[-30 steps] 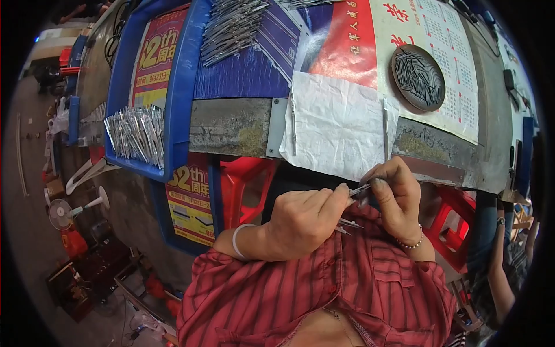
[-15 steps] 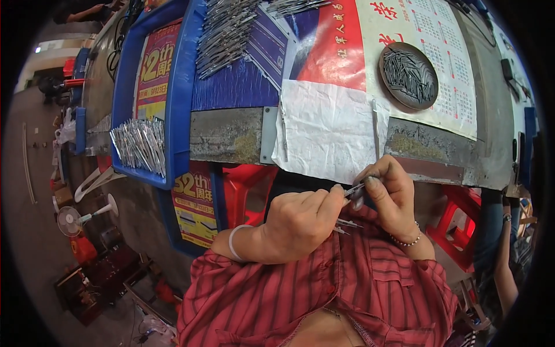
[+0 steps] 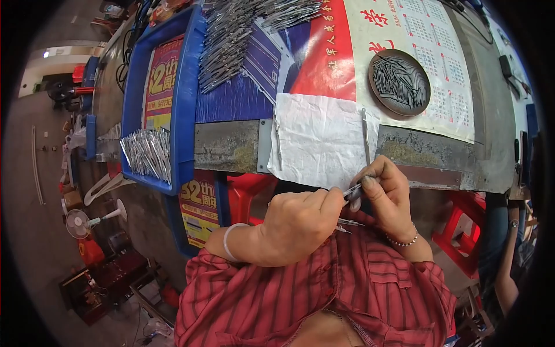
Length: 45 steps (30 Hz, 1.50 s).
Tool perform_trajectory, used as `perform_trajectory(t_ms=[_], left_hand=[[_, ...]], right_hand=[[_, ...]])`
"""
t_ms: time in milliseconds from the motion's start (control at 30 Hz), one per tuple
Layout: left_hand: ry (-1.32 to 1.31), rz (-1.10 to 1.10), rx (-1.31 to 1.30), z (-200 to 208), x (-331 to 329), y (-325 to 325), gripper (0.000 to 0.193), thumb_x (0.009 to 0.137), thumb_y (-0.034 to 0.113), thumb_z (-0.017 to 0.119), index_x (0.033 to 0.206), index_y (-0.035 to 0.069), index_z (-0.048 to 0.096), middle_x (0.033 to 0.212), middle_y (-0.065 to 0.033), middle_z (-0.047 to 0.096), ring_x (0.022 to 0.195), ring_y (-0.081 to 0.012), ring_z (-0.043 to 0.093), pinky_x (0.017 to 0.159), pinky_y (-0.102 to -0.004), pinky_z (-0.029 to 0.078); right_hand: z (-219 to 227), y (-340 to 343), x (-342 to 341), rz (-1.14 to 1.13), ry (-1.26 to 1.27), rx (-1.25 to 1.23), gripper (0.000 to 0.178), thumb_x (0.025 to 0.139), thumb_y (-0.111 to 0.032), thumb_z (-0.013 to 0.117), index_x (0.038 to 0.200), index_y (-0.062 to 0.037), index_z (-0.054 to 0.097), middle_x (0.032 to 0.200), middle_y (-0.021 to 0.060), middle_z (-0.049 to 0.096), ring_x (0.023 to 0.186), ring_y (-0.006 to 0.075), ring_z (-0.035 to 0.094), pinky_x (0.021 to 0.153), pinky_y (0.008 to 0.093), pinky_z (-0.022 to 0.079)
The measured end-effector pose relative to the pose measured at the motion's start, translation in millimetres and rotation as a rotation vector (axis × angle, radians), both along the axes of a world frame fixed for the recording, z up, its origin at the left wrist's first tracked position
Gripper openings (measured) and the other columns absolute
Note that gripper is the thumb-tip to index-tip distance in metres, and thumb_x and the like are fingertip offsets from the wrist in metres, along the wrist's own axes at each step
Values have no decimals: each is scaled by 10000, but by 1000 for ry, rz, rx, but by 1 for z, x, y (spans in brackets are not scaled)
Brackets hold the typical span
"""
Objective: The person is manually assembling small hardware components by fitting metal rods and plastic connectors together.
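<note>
My left hand (image 3: 300, 222) is closed in a fist around a slim two-legged metal tool. Its pointed legs (image 3: 350, 222) stick out below the fist, over my striped shirt. Thumb and fingers of my right hand (image 3: 387, 194) pinch a narrow metal end (image 3: 352, 189) that shows between the two hands; whether this is the same tool I cannot tell. Both hands are close together, just below the white sheet (image 3: 318, 139) at the table's near edge. Thin metal rods lie along the sheet's right side (image 3: 365, 136) and left side (image 3: 278, 141).
A round brown bowl (image 3: 421, 104) of small dark metal pins (image 3: 399, 81) sits on a calendar sheet. At left, a blue tray (image 3: 184, 104) holds a bundle of silvery tools (image 3: 147, 153). More tools (image 3: 225, 52) are heaped behind. Red stools (image 3: 462, 228) stand below the table.
The whole view has shifted a little, with the tray side moving right and down. Both hands keep their hold in nearly the same place.
</note>
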State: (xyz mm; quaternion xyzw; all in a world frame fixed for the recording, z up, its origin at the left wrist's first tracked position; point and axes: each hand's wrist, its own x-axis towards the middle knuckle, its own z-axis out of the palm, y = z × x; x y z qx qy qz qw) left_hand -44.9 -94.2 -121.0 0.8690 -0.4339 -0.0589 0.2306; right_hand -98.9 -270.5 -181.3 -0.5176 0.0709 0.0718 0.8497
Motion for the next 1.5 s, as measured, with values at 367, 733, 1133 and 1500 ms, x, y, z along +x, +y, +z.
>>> perform_trajectory(t_ms=[367,733,1133,1500], left_hand=[[99,-17,-53,8,47,-7,63,815,74,640,846,52,590,672,-116,582,566,-295,598,491,-367,453],[-311,115,87,-41,220,-54,163,826,194,642,810,40,593,750,-155,607,736,-371,605,621,-450,471],[-193,139,-34,-43,231,-48,232,802,146,673,980,4,628,851,-147,607,751,-306,619,655,-372,483],[-137,-57,-31,-63,247,-58,220,795,138,678,974,43,595,878,-132,573,821,-316,593,722,-377,476]], right_hand=[[7,-26,-2,-275,-25,-81,160,968,-96,448,1074,21,477,852,107,602,656,124,596,618,224,486],[-29,-53,-26,-580,-128,-512,94,928,-61,550,987,5,518,796,18,534,659,72,528,588,207,448],[-40,-52,-19,-576,-407,-833,93,839,22,578,916,-9,535,730,107,603,577,203,568,535,285,438],[-41,-49,-18,-576,-422,-815,122,830,37,576,935,1,523,717,123,604,577,208,576,526,285,443]])
